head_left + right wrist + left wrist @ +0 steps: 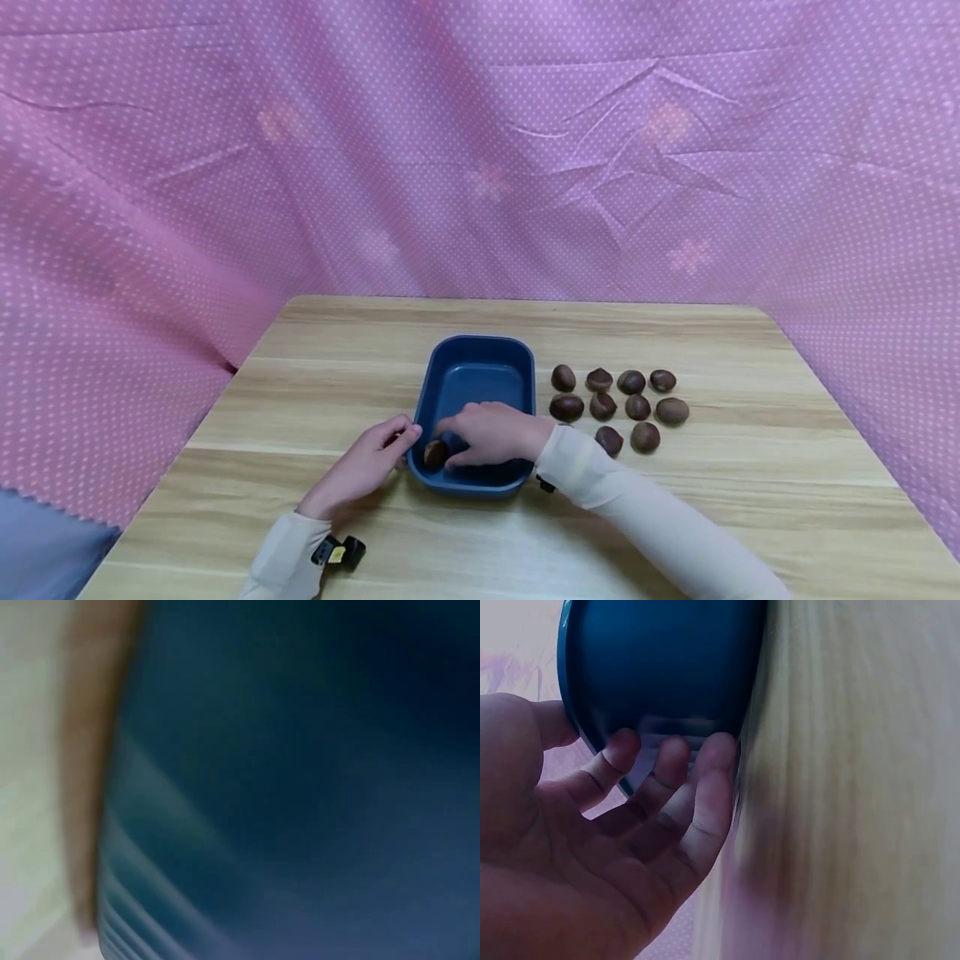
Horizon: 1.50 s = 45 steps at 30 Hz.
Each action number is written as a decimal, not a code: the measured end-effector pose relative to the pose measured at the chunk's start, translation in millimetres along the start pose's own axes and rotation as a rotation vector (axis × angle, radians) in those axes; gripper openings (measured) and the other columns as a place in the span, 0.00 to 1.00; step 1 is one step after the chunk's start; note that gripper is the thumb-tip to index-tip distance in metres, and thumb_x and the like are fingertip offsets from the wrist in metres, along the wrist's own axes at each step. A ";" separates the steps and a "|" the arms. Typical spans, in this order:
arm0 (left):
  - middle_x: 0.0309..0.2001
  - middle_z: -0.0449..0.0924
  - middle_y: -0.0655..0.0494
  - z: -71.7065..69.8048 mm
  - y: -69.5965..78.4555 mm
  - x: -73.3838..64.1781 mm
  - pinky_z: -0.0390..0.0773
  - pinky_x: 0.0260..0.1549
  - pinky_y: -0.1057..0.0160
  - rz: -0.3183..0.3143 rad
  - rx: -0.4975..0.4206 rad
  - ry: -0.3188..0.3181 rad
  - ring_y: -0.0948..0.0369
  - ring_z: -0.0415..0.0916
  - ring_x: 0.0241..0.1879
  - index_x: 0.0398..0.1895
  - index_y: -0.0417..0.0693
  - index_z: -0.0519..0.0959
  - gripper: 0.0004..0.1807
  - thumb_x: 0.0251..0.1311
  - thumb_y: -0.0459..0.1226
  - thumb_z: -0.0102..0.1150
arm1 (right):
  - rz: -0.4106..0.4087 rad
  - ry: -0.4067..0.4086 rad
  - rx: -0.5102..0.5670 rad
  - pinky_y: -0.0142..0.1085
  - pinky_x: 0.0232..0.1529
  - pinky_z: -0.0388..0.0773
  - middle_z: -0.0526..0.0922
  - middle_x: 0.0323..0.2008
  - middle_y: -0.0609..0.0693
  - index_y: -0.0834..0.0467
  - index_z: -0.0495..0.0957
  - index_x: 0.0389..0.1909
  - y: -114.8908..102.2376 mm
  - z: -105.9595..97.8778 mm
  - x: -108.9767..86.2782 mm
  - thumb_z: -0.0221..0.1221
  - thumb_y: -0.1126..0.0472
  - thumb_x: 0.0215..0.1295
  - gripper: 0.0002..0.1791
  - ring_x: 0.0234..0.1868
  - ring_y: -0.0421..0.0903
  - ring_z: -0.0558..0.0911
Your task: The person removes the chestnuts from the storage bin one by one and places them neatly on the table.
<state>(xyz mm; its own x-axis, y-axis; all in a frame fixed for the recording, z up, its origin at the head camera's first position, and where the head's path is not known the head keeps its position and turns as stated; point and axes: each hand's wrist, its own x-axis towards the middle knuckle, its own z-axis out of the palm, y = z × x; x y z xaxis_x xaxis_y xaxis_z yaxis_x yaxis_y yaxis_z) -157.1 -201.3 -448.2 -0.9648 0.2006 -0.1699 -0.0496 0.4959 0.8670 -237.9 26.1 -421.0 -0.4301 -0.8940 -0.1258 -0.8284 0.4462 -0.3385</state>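
A deep blue rectangular container [480, 340] stands on the table. My left hand [367, 462] grips its near left corner, thumb at the rim; in the left wrist view, the curled fingers [676, 761] touch its outer wall. Inside the container, a brown chestnut [436, 454] lies in the near left corner. My right hand [491, 433] reaches in over the right wall, thumb and forefinger spread beside that chestnut. Its other fingers are mostly hidden. The right wrist view is filled by the blurred blue wall [247, 787], with no fingers showing.
Several chestnuts [602, 406] lie in rough rows on the table right of the container, one partly hidden behind the right wrist. The wood-grain table [300, 383] ends at a pink dotted cloth [480, 167] behind and at the sides.
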 end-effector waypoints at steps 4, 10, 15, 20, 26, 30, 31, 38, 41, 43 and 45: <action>0.36 0.73 0.53 0.6 0.7 0.8 0.69 0.27 0.64 0.002 0.006 -0.006 0.55 0.69 0.31 0.39 0.48 0.74 0.24 0.78 0.57 0.43 | 0.000 -0.024 -0.004 0.31 0.42 0.81 0.87 0.43 0.39 0.44 0.79 0.62 -1.9 7.9 2.1 0.64 0.42 0.70 0.24 0.36 0.32 0.80; 0.34 0.71 0.53 1.4 0.1 3.2 0.71 0.31 0.64 0.019 0.007 -0.013 0.54 0.71 0.34 0.37 0.48 0.73 0.23 0.78 0.57 0.43 | -0.045 0.008 -0.027 0.28 0.36 0.78 0.84 0.36 0.36 0.44 0.80 0.55 -3.8 14.0 4.0 0.64 0.42 0.70 0.18 0.33 0.31 0.79; 0.35 0.71 0.54 2.1 -0.8 3.3 0.75 0.37 0.62 0.032 -0.002 -0.021 0.55 0.73 0.39 0.38 0.46 0.73 0.24 0.79 0.56 0.43 | -0.054 0.052 -0.026 0.29 0.36 0.78 0.85 0.38 0.34 0.42 0.82 0.56 -1.3 9.1 -1.2 0.65 0.42 0.69 0.19 0.35 0.31 0.78; 0.36 0.73 0.54 2.0 -0.6 1.8 0.75 0.41 0.60 0.027 -0.001 -0.010 0.55 0.74 0.42 0.36 0.46 0.73 0.24 0.79 0.56 0.43 | -0.018 0.121 0.008 0.29 0.35 0.76 0.84 0.38 0.32 0.41 0.82 0.55 2.6 -9.6 -18.4 0.65 0.40 0.67 0.19 0.33 0.31 0.77; 0.38 0.76 0.53 1.5 -0.5 -1.0 0.73 0.40 0.60 -0.012 -0.005 0.013 0.56 0.75 0.42 0.35 0.47 0.73 0.25 0.78 0.58 0.44 | 0.023 0.211 0.043 0.29 0.29 0.74 0.84 0.34 0.36 0.44 0.83 0.53 12.7 -30.0 -58.0 0.65 0.40 0.67 0.19 0.27 0.34 0.75; 0.39 0.77 0.53 1.5 -1.2 -1.5 0.73 0.39 0.61 -0.025 -0.002 0.022 0.56 0.76 0.42 0.35 0.47 0.73 0.25 0.77 0.58 0.44 | 0.072 0.289 0.045 0.30 0.35 0.78 0.86 0.40 0.37 0.45 0.83 0.53 24.7 -36.4 -92.4 0.66 0.43 0.67 0.18 0.30 0.33 0.78; 0.39 0.77 0.53 1.5 -1.4 -1.4 0.73 0.39 0.61 -0.026 -0.002 0.022 0.56 0.76 0.42 0.35 0.47 0.73 0.25 0.77 0.58 0.44 | 0.089 0.308 0.056 0.31 0.36 0.78 0.86 0.40 0.36 0.45 0.83 0.53 28.2 -37.5 -101.7 0.67 0.44 0.67 0.17 0.32 0.32 0.78; 0.39 0.76 0.52 1.0 -0.2 -1.7 0.72 0.39 0.61 -0.026 -0.008 0.012 0.56 0.75 0.42 0.37 0.43 0.73 0.27 0.78 0.58 0.44 | 0.218 0.407 0.079 0.29 0.25 0.71 0.75 0.22 0.33 0.46 0.84 0.52 57.8 -39.6 -169.8 0.68 0.46 0.66 0.16 0.20 0.29 0.69; 0.39 0.76 0.52 0.8 0.8 -1.1 0.72 0.38 0.62 -0.030 -0.012 0.010 0.55 0.75 0.42 0.37 0.43 0.73 0.27 0.78 0.58 0.44 | 0.286 0.430 0.083 0.30 0.23 0.67 0.69 0.17 0.35 0.49 0.84 0.51 72.9 -35.2 -197.9 0.70 0.48 0.64 0.17 0.17 0.31 0.65; 0.39 0.76 0.52 0.9 0.9 -0.8 0.72 0.38 0.62 -0.034 -0.011 0.012 0.55 0.75 0.42 0.37 0.44 0.73 0.26 0.78 0.58 0.44 | 0.332 0.433 0.085 0.30 0.24 0.68 0.69 0.18 0.35 0.50 0.84 0.51 82.9 -30.4 -215.3 0.70 0.48 0.64 0.18 0.18 0.31 0.65; 0.39 0.76 0.52 1.0 0.4 -0.7 0.72 0.38 0.61 -0.040 -0.009 0.014 0.55 0.75 0.42 0.37 0.44 0.73 0.25 0.78 0.57 0.44 | 0.360 0.443 0.082 0.30 0.27 0.70 0.73 0.21 0.34 0.52 0.84 0.51 92.0 -25.0 -230.0 0.70 0.48 0.64 0.19 0.21 0.31 0.68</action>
<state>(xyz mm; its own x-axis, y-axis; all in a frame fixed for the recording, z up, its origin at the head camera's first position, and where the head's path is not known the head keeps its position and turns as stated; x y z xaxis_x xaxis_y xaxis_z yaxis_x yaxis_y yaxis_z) -156.2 -200.3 -448.3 -0.9656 0.1685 -0.1982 -0.0909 0.4953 0.8640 -224.2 273.8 -399.9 -0.8037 -0.5757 0.1506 -0.5792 0.6987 -0.4199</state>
